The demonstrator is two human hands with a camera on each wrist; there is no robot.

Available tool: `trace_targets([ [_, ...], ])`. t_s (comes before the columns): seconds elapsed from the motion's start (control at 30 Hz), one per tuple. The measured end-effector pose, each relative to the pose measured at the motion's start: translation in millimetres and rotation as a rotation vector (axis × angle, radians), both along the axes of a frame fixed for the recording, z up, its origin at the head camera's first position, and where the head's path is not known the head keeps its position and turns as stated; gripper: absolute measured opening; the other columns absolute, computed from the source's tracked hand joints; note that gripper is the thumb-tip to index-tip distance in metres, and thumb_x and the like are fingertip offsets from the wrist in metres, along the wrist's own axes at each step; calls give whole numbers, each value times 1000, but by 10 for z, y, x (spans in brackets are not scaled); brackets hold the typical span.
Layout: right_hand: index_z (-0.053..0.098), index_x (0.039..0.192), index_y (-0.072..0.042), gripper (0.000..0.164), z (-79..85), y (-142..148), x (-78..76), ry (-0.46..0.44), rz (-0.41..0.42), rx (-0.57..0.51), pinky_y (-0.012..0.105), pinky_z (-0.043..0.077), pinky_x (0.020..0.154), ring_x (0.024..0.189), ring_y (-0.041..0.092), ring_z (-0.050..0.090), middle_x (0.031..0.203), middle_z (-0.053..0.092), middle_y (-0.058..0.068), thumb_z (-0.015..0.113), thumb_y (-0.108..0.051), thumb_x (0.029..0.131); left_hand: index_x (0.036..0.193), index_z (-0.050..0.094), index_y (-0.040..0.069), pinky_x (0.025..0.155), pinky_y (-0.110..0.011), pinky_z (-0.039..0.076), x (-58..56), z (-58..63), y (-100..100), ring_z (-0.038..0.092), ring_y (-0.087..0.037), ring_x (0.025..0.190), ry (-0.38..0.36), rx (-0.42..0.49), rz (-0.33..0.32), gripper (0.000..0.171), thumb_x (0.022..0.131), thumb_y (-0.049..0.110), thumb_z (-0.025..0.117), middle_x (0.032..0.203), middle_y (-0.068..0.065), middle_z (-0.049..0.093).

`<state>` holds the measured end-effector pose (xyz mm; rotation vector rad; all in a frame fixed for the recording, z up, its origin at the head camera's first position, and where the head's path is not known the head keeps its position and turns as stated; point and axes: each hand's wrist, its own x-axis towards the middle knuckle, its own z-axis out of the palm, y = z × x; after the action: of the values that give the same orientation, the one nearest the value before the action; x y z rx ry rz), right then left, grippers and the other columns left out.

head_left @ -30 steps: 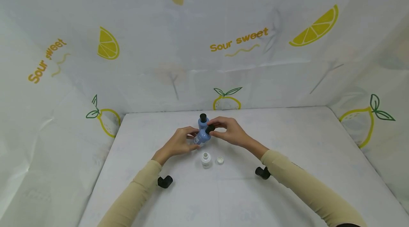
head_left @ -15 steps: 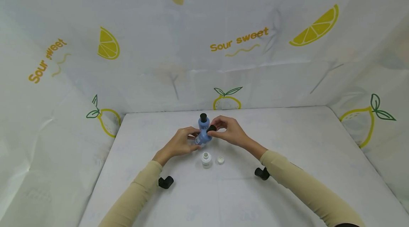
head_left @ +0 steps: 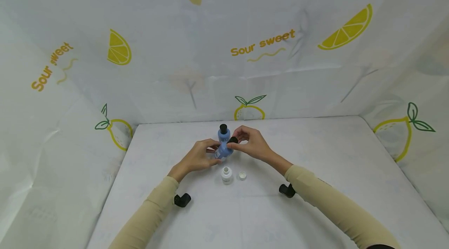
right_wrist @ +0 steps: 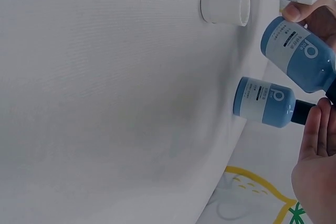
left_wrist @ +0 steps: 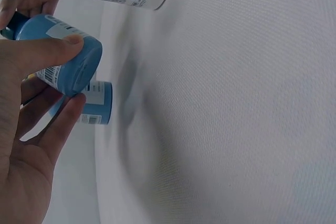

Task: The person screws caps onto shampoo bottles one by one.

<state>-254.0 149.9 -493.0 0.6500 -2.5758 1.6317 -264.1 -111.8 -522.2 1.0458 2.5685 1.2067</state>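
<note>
Tilted above the table, a blue bottle [head_left: 223, 150] with a pale label is gripped at its lower body by my left hand [head_left: 197, 156]. In the left wrist view the thumb presses across the label and the fingers support it from the other side. My right hand [head_left: 253, 144] pinches the black cap [head_left: 233, 140] at the bottle's top. Just behind stands a second, similar blue bottle [right_wrist: 262, 102], upright with its black cap on. In front of the hands, a white bottle [head_left: 227, 177] stands with its mouth uncovered. A white cap [right_wrist: 226, 4] lies beside it on the right.
Two black angled pieces lie on the white table [head_left: 242, 221]: one black piece [head_left: 182, 200] beside the left sleeve, the other black piece [head_left: 286, 191] partly behind the right sleeve. A white curtain [head_left: 168, 54] with lemon prints rises at the back and sides.
The held blue bottle and both hands have shifted slightly right. My right fingers have turned a little around the black cap. The standing bottles and the white cap stay where they were.
</note>
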Motion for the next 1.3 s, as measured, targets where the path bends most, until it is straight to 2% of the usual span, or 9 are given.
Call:
trace_targets([
  [0.17,70,109,-4,30,4,6,9,-3,-3,4,54,67,96,96,20,71,103,72,12,91,-13,88,138,67,-6,103,-32,68,-2,0,4,76,-35,118,-3,1,3,58,87,6,91,130,-20,74],
  [0.43,71,119,-1,38,22,-1,18,-17,20,19,44,67,102,106,23,72,117,76,16,90,-14,89,138,67,-5,103,-32,67,3,4,5,76,-35,119,-7,1,-2,57,87,6,90,131,-20,74],
  [0.53,70,127,2,43,27,20,20,-23,72,13,46,65,109,113,28,73,126,75,18,88,-11,91,138,67,-5,103,-32,67,5,6,0,76,-35,119,-11,3,-1,57,87,5,90,131,-20,74],
  [0.67,66,137,3,45,17,73,-7,-14,186,-18,47,58,119,127,35,69,136,71,21,81,-2,94,137,67,-5,103,-31,67,6,16,-7,76,-34,118,-12,12,-1,57,86,5,90,131,-20,74],
  [0.83,64,142,3,48,17,132,-50,-29,276,-85,34,55,123,139,40,64,143,69,25,68,11,94,137,67,-5,103,-31,67,1,24,-7,76,-34,119,-25,23,-5,57,86,4,90,131,-20,74],
  [1.0,68,139,4,43,38,155,-53,-71,282,-125,22,55,119,138,31,67,142,70,26,66,12,96,138,67,-6,103,-31,67,0,30,-7,76,-34,119,-25,19,-5,57,87,5,90,131,-20,74],
  [1.2,71,135,4,39,23,147,-54,-81,255,-142,18,58,114,125,6,71,138,72,26,72,9,96,137,67,-5,101,-30,68,0,43,-18,76,-33,118,-6,3,5,57,86,6,91,131,-20,75],
  [1.3,71,133,4,37,7,136,-54,-76,229,-139,17,59,111,118,0,70,136,73,25,75,6,96,137,67,-5,101,-30,68,-4,46,-23,76,-33,118,-2,-2,5,57,86,6,91,131,-19,75],
])
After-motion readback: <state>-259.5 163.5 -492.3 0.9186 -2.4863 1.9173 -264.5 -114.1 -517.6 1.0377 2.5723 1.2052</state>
